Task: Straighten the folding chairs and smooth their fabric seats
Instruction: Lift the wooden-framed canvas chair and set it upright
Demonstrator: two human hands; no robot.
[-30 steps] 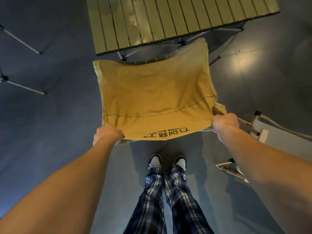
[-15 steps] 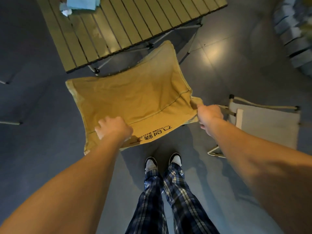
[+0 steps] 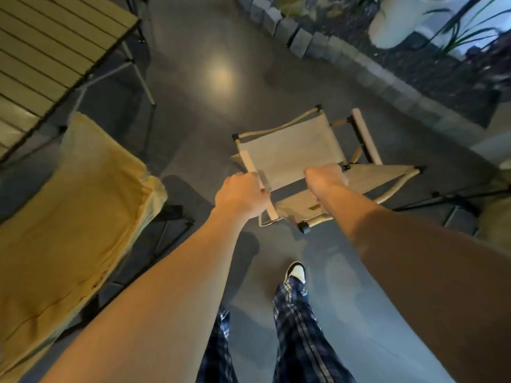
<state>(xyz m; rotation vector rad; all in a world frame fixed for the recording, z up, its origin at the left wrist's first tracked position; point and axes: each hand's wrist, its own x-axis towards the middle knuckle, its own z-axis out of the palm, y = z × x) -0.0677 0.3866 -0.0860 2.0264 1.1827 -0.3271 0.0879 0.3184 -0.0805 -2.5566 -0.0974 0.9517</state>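
A grey folding chair (image 3: 290,156) with a pale frame stands on the floor straight ahead of me. My left hand (image 3: 241,195) grips its white armrest on the left side. Over the near edge of the backrest, my right hand (image 3: 326,176) curls round the fabric. A yellow fabric chair (image 3: 72,205) stands at my left, its seat sagging a little, with no hand on it.
A slatted folding table (image 3: 49,48) stands at the far left. A stone border (image 3: 345,53) with plants runs across the back right. Another chair's dark legs (image 3: 456,200) show at the right edge. My feet in plaid trousers are below.
Both hands have let go of the yellow chair's fabric and moved right to the grey chair, and my view has swung right with them.
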